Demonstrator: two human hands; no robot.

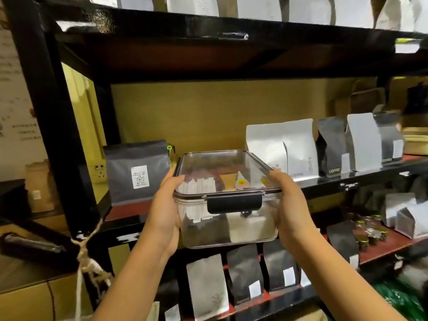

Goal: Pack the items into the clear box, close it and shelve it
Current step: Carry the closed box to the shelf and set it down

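Note:
I hold the clear box up in front of the middle shelf of a black rack. Its transparent lid is on and the black latch at the front is down. Inside lie several white sachets, a dark packet, a white packet and a small yellow-labelled pouch. My left hand grips the box's left side and my right hand grips its right side. The box hangs at the shelf's front edge, before the gap between a dark grey bag and white coffee bags.
Grey and white coffee bags line the middle shelf to the right. More bags stand on the lower shelf, with small jars at the right. The upper shelf beam runs overhead. A rope-tied black post and cardboard boxes stand left.

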